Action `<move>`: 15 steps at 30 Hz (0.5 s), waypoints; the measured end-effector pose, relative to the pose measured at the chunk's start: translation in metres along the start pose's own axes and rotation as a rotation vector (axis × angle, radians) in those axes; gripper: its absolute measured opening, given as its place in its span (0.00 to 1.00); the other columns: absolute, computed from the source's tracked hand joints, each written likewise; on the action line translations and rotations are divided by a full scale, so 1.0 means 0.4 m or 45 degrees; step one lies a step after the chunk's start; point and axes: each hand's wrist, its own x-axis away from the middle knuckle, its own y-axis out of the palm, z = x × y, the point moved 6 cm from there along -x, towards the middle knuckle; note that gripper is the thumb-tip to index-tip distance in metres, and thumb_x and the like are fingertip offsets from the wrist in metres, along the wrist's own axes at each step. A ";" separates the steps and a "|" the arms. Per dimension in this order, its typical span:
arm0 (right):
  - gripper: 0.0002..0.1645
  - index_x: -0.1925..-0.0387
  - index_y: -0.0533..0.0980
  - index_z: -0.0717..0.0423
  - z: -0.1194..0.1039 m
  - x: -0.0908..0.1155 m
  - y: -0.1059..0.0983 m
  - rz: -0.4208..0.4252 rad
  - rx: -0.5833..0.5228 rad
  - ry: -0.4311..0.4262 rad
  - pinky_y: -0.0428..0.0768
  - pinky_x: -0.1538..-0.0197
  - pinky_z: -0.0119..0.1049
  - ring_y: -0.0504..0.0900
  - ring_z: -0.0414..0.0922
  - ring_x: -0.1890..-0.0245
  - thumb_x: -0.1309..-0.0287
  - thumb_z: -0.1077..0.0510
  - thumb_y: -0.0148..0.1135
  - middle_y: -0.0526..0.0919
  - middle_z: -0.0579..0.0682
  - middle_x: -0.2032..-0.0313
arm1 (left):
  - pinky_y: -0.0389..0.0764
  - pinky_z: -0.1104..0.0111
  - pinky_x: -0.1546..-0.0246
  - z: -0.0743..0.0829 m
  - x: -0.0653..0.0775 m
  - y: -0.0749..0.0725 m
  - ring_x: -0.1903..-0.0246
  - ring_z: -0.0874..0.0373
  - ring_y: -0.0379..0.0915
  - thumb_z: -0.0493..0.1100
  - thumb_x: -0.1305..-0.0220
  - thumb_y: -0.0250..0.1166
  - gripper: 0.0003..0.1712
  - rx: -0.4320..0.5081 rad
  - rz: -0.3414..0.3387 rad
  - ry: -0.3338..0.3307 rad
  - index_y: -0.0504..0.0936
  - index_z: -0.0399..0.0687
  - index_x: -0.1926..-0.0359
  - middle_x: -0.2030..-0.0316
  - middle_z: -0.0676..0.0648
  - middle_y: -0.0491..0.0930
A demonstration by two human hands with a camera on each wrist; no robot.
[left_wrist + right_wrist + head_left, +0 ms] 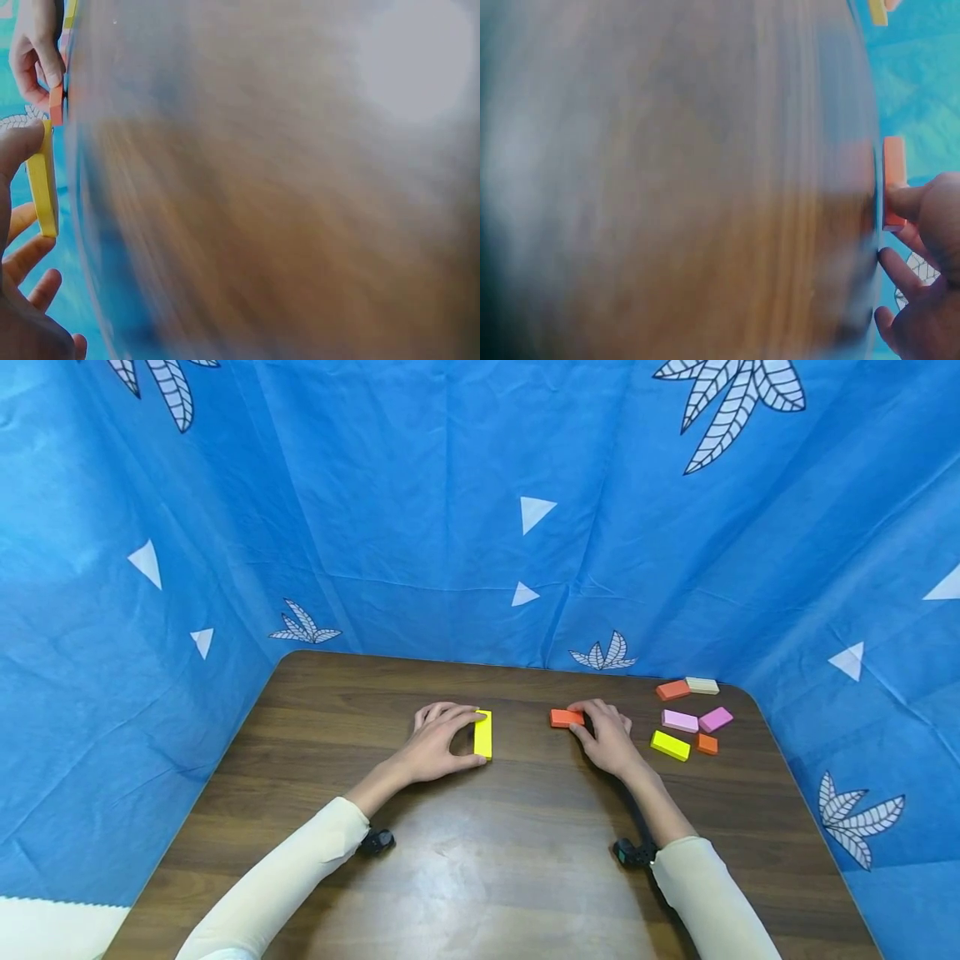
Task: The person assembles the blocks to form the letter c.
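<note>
In the head view, my left hand (435,746) pinches a yellow block (483,735) by its two ends, thumb at the near end and fingertips at the far one. The left wrist view shows the same yellow block (43,184) between thumb and fingers. To the right, my right hand (609,739) pinches an orange-red block (566,718) at its right end. That orange-red block (894,169) appears at the right edge of the right wrist view, with the thumb against it. A short stretch of table separates the two held blocks.
Right of my right hand lie several loose blocks: a second yellow one (670,745), two pink ones, a small orange one (707,743), an orange-red one (672,690) and a cream one (702,686). Blue patterned cloth (420,510) hangs behind and beside the wooden table (465,893).
</note>
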 end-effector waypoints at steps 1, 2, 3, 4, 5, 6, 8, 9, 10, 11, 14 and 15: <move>0.20 0.35 0.79 0.55 -0.003 -0.003 0.004 -0.003 0.003 -0.005 0.63 0.38 0.69 0.74 0.65 0.35 0.23 0.56 0.64 0.81 0.60 0.36 | 0.51 0.33 0.23 -0.003 0.006 -0.004 0.23 0.46 0.60 0.69 0.36 0.74 0.45 -0.001 0.001 -0.001 0.72 0.66 0.22 0.21 0.52 0.71; 0.20 0.35 0.79 0.55 -0.006 -0.006 0.006 -0.003 0.002 -0.011 0.63 0.38 0.69 0.74 0.65 0.35 0.23 0.56 0.64 0.81 0.60 0.36 | 0.51 0.33 0.23 -0.007 0.012 -0.008 0.23 0.46 0.60 0.69 0.36 0.74 0.45 0.002 -0.004 -0.002 0.72 0.66 0.22 0.21 0.52 0.71; 0.19 0.35 0.79 0.55 -0.010 -0.008 0.008 -0.002 0.003 -0.017 0.63 0.38 0.69 0.73 0.65 0.35 0.23 0.56 0.64 0.81 0.60 0.36 | 0.50 0.33 0.23 -0.010 0.017 -0.010 0.22 0.46 0.60 0.69 0.36 0.74 0.45 0.002 -0.006 -0.003 0.72 0.66 0.21 0.21 0.52 0.71; 0.19 0.35 0.79 0.55 -0.014 -0.011 0.010 -0.004 0.003 -0.022 0.64 0.38 0.69 0.73 0.64 0.35 0.23 0.56 0.64 0.81 0.59 0.36 | 0.50 0.33 0.23 -0.015 0.022 -0.012 0.22 0.46 0.59 0.69 0.36 0.74 0.45 -0.002 -0.010 -0.004 0.72 0.66 0.21 0.22 0.53 0.71; 0.19 0.35 0.79 0.55 -0.018 -0.014 0.011 -0.007 -0.001 -0.027 0.64 0.38 0.69 0.73 0.64 0.35 0.23 0.56 0.64 0.81 0.59 0.36 | 0.51 0.33 0.23 -0.019 0.027 -0.014 0.22 0.45 0.59 0.69 0.36 0.74 0.45 -0.006 -0.009 -0.004 0.73 0.66 0.21 0.22 0.53 0.71; 0.19 0.35 0.79 0.54 -0.022 -0.016 0.013 -0.014 -0.008 -0.031 0.65 0.37 0.69 0.72 0.64 0.34 0.23 0.56 0.64 0.81 0.59 0.36 | 0.51 0.33 0.23 -0.024 0.032 -0.017 0.22 0.45 0.60 0.68 0.36 0.75 0.45 -0.009 -0.009 -0.005 0.73 0.66 0.22 0.22 0.53 0.72; 0.19 0.35 0.79 0.55 -0.031 -0.020 0.015 -0.025 -0.022 -0.040 0.66 0.38 0.68 0.71 0.64 0.34 0.23 0.56 0.64 0.81 0.59 0.36 | 0.51 0.33 0.23 -0.034 0.041 -0.020 0.23 0.45 0.60 0.68 0.36 0.75 0.45 -0.018 -0.013 -0.013 0.73 0.66 0.22 0.22 0.52 0.72; 0.19 0.35 0.79 0.55 -0.036 -0.022 0.017 -0.032 -0.027 -0.045 0.67 0.38 0.68 0.71 0.63 0.33 0.23 0.56 0.64 0.81 0.59 0.36 | 0.52 0.33 0.24 -0.039 0.045 -0.022 0.23 0.45 0.60 0.68 0.36 0.75 0.45 -0.025 -0.013 -0.015 0.73 0.66 0.22 0.22 0.52 0.72; 0.20 0.35 0.79 0.54 -0.040 -0.024 0.020 -0.038 -0.032 -0.049 0.67 0.38 0.67 0.71 0.63 0.33 0.23 0.56 0.64 0.81 0.59 0.35 | 0.52 0.33 0.24 -0.045 0.051 -0.023 0.23 0.45 0.60 0.68 0.37 0.75 0.45 -0.029 -0.014 -0.020 0.73 0.67 0.22 0.22 0.53 0.72; 0.20 0.35 0.79 0.54 -0.045 -0.025 0.022 -0.042 -0.039 -0.054 0.67 0.38 0.67 0.70 0.63 0.33 0.23 0.56 0.64 0.81 0.59 0.35 | 0.52 0.33 0.24 -0.049 0.056 -0.026 0.23 0.45 0.60 0.67 0.37 0.75 0.45 -0.030 -0.011 -0.021 0.73 0.66 0.22 0.22 0.52 0.72; 0.20 0.35 0.79 0.54 -0.057 -0.030 0.033 -0.048 -0.038 -0.066 0.68 0.38 0.66 0.71 0.63 0.33 0.23 0.56 0.64 0.81 0.59 0.35 | 0.52 0.33 0.25 -0.061 0.070 -0.030 0.23 0.45 0.61 0.67 0.37 0.76 0.46 -0.029 -0.016 -0.028 0.73 0.66 0.21 0.22 0.52 0.72; 0.20 0.35 0.79 0.54 -0.060 -0.031 0.038 -0.050 -0.035 -0.067 0.68 0.38 0.66 0.71 0.63 0.32 0.23 0.56 0.65 0.81 0.59 0.35 | 0.52 0.33 0.25 -0.065 0.075 -0.031 0.23 0.45 0.61 0.68 0.36 0.75 0.46 -0.030 -0.021 -0.032 0.72 0.66 0.21 0.22 0.52 0.72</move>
